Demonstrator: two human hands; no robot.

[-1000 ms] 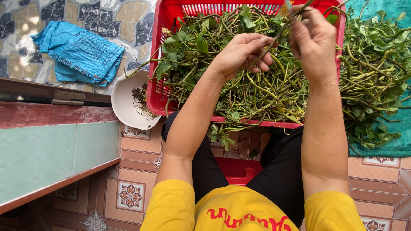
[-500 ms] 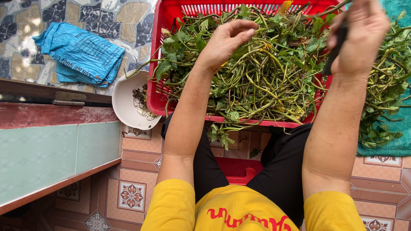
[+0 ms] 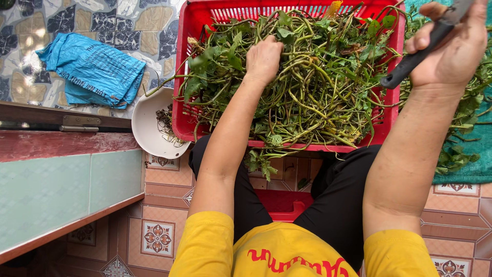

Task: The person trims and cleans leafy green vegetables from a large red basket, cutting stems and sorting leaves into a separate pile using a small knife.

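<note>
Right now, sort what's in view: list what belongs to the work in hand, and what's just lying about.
In use:
- left hand, reaching into the green stems
- red basket holding the stems
- right hand, gripping a dark-handled knife
- white bowl with trimmings

Lying about:
- folded blue bag
- teal cloth under loose greens

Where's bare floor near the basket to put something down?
Free: the patterned floor between the blue bag and the red basket, above the white bowl. Also the tiles below the bowl, beside the left leg. Crowded: the basket, heaped with greens, and the teal mat on the right under more greens.
</note>
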